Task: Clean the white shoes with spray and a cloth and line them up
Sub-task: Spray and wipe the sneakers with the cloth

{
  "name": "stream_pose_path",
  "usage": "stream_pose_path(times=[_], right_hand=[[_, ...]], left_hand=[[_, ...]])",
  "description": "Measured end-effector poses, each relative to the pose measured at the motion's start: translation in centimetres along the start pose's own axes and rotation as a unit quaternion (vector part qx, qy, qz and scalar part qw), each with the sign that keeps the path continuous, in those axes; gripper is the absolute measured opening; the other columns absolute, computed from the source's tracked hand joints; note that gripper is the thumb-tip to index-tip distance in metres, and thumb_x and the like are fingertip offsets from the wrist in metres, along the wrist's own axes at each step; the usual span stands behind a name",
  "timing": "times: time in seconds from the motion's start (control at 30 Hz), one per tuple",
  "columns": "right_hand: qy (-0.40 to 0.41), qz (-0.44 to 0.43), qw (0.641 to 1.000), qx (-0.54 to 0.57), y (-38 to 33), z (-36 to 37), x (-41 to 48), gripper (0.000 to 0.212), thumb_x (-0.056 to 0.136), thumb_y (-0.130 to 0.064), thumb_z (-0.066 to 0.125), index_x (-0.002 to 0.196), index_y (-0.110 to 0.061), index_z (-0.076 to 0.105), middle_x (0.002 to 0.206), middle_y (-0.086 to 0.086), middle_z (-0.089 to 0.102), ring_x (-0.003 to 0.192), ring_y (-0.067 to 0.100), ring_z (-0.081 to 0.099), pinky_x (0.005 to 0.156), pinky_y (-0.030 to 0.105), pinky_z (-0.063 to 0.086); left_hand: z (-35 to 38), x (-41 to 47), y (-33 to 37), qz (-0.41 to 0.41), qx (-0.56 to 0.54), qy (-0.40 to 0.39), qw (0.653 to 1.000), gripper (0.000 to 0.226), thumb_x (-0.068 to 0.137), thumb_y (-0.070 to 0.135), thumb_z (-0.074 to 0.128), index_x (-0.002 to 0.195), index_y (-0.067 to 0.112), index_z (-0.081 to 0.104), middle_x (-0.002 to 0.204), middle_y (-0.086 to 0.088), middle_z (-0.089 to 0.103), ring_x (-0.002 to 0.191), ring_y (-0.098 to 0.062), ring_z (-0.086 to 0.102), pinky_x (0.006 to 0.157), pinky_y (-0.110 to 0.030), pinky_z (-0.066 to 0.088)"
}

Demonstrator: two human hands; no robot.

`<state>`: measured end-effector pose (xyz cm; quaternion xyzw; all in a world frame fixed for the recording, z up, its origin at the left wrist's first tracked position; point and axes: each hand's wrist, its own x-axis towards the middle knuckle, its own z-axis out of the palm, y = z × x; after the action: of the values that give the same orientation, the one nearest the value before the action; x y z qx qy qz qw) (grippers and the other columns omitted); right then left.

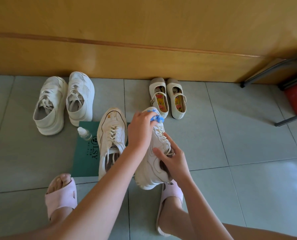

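Note:
My left hand (140, 130) grips a blue cloth (157, 116) and presses it on the toe of a white sneaker (153, 163). That sneaker is tilted on its side over the floor, and my right hand (172, 158) holds it at the laces and collar. Its mate, a white sneaker (112, 135) with brown stains on the toe, stands upright on a green mat (87, 158). A small clear spray bottle (84, 133) lies on the mat's far left corner. A second white sneaker pair (63, 101) stands side by side at the back left.
A cream pair of strap shoes (168, 97) with patterned insoles stands by the yellow wooden wall (144, 49). My feet in pink slippers (61, 196) rest on the grey tiles. A metal-framed stool with something red (296, 97) under it is at the right.

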<state>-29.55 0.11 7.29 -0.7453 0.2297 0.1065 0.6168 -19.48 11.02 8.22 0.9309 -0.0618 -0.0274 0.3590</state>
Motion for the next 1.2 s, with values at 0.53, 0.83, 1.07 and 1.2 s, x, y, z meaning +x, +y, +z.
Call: stream_pose_path(times=[0.53,0.83,1.07,1.2], right_hand=[[-0.055,0.012,0.997,0.055,-0.3,-1.2,-0.3,0.044,0.097,-0.020,0.049,0.138,-0.033,0.040,0.115,-0.005,0.066,0.099,0.004,0.065,0.075,0.017,0.052],[-0.050,0.028,0.996,0.064,0.0,-1.4,-0.1,0.039,0.097,-0.020,0.048,0.132,-0.036,0.044,0.126,0.001,0.061,0.113,0.014,0.060,0.094,0.031,0.052],[-0.048,0.054,0.995,0.068,0.0,-1.4,-0.2,0.044,0.095,-0.028,0.049,0.139,-0.026,0.044,0.122,0.004,0.065,0.109,0.017,0.063,0.092,0.034,0.053],[-0.039,0.064,0.996,0.048,-0.1,-0.8,-0.1,0.046,0.095,-0.032,0.049,0.140,-0.024,0.044,0.124,0.005,0.062,0.109,0.020,0.062,0.091,0.038,0.054]], left_hand=[[1.1,-6.4,0.8,-0.088,-0.119,0.049,0.988,0.026,0.088,0.024,0.063,0.114,0.022,0.066,0.106,-0.001,0.066,0.099,-0.016,0.058,0.076,-0.020,0.041],[1.5,-10.1,0.7,-0.131,-0.146,0.039,0.980,0.025,0.085,0.028,0.067,0.110,0.022,0.068,0.101,0.001,0.065,0.092,-0.013,0.059,0.071,-0.016,0.039],[1.6,-12.2,0.7,-0.159,-0.175,0.041,0.971,0.028,0.087,0.026,0.065,0.114,0.019,0.065,0.104,0.001,0.066,0.090,-0.008,0.058,0.075,-0.017,0.043],[1.6,-13.0,-0.1,-0.155,-0.191,0.038,0.968,0.028,0.087,0.023,0.066,0.114,0.020,0.065,0.102,0.002,0.067,0.092,-0.011,0.061,0.077,-0.025,0.051]])
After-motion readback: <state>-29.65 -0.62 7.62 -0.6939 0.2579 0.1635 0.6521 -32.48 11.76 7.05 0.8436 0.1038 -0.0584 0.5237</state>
